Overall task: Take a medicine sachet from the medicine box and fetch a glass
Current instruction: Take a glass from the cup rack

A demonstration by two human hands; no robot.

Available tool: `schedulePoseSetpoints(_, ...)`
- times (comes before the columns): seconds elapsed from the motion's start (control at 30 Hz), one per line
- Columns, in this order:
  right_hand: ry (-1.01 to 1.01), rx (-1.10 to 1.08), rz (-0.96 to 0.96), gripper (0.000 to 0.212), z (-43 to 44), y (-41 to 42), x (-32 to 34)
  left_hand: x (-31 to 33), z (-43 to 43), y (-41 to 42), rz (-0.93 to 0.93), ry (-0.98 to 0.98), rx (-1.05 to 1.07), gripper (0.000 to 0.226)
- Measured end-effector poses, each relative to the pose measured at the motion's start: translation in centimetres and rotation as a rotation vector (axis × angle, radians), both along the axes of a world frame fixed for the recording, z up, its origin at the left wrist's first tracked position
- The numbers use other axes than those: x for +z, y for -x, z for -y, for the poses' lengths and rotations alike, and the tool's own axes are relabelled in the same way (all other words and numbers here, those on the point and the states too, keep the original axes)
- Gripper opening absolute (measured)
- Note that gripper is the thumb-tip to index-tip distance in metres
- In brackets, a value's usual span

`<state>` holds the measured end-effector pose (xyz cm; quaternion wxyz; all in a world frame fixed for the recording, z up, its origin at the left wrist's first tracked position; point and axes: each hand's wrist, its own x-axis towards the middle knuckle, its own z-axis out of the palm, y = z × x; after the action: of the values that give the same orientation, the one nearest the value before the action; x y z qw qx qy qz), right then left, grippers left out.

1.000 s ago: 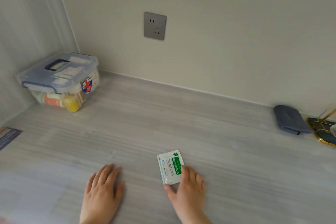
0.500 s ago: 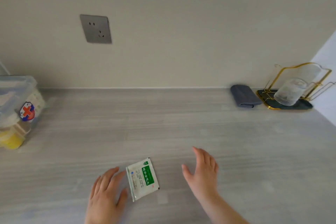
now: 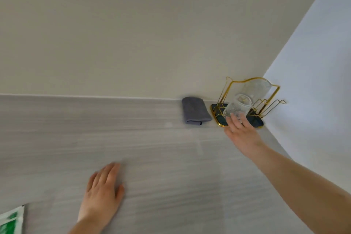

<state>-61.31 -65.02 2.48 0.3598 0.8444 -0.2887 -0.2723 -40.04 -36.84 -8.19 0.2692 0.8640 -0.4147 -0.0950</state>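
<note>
A clear ribbed glass (image 3: 239, 107) rests tilted on a gold wire rack (image 3: 252, 99) in the far right corner, with a second glass (image 3: 255, 87) behind it. My right hand (image 3: 242, 133) stretches out with fingers apart, its fingertips at the lower rim of the front glass. Whether they touch it is unclear. My left hand (image 3: 103, 194) lies flat and open on the grey wood-grain counter (image 3: 133, 138). The white and green medicine sachet (image 3: 11, 221) lies on the counter at the bottom left edge, partly cut off. The medicine box is out of view.
A folded grey cloth (image 3: 194, 110) lies just left of the rack's dark tray (image 3: 219, 118). A beige wall stands behind the counter and a white wall (image 3: 313, 81) closes the right side.
The view has swung right, so the medicine box and wall socket left the frame. My right hand has reached from beside the sachet to the glass on the rack. My left hand stays flat.
</note>
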Motion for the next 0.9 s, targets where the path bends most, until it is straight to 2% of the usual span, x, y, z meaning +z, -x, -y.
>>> schedulePoseSetpoints(0.1, 0.171, 0.098, -0.278, 0.061, 4.0, -1.0, 0.5, -0.6, 1.1, -0.1, 0.035, -0.029, 0.047, 0.071)
schedulePoseSetpoints(0.17, 0.24, 0.126, -0.352, 0.067, 6.1, -1.8, 0.3, -0.4, 1.1, 0.0, 0.074, -0.028, 0.04, 0.071)
schedulePoseSetpoints(0.3, 0.332, 0.1, -0.395, 0.077, 8.6, -3.0, 0.2, 0.3, 1.5, 0.0, 0.046, 0.147, -0.012, 0.041)
schedulePoseSetpoints(0.53, 0.323, 0.069, -0.36, 0.085, 10.0, -2.7, 0.5, 0.1, 1.9, 0.4, 0.067, 0.177, 0.001, 0.038)
schedulePoseSetpoints(0.6, 0.309, 0.064, -0.32, 0.088, 9.8, -2.3, 0.9, 0.3, 1.7, 0.6, 0.146, 0.126, 0.025, 0.044)
schedulePoseSetpoints(0.7, 0.291, 0.057, -0.268, 0.086, 9.4, -1.7, 1.4, 0.6, 1.9, 0.5, 0.115, -0.016, 0.021, 0.094)
schedulePoseSetpoints(0.73, 0.29, 0.061, -0.255, 0.086, 9.2, -1.5, 1.5, 0.5, 1.9, 0.6, 0.12, -0.053, 0.03, 0.101)
schedulePoseSetpoints(0.83, 0.3, 0.034, -0.192, 0.088, 8.6, -1.2, 2.6, 0.4, 1.8, 0.8, 0.137, -0.081, 0.058, 0.102)
schedulePoseSetpoints(0.9, 0.307, 0.008, -0.15, 0.086, 8.2, -1.0, 3.8, 0.2, 1.6, 0.7, 0.119, -0.096, 0.077, 0.089)
